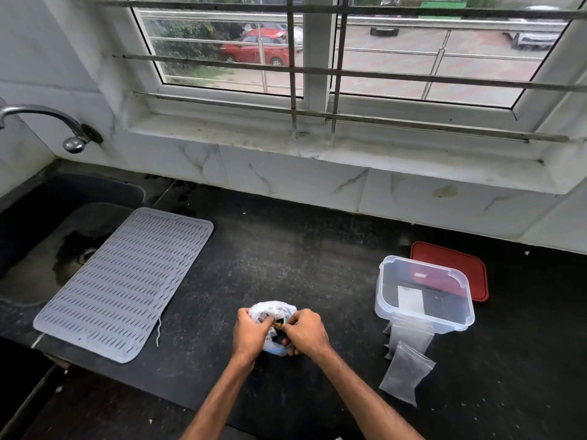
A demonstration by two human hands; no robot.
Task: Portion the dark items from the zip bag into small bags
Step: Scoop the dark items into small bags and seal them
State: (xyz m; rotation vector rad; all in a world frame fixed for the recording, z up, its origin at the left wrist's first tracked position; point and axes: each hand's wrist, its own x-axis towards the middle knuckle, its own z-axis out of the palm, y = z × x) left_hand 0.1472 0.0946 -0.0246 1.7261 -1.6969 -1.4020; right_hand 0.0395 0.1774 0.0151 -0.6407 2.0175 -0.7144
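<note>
Kitchen counter point(286, 255), head camera: we see both hands on a white zip bag point(273, 311) at the counter's six o'clock edge. The left hand point(251, 333) grips the bag's side, fingers curled. The right hand point(306, 331) pinches its mouth, where dark items point(277, 338) show inside. Small bags point(406, 373) lie at four o'clock of the hands, beside a clear container point(425, 321). Inside it is what may be a white label, too small for us to read. A red lid point(451, 258) sits at its one o'clock, and a grey mat point(127, 281) at nine o'clock.
</note>
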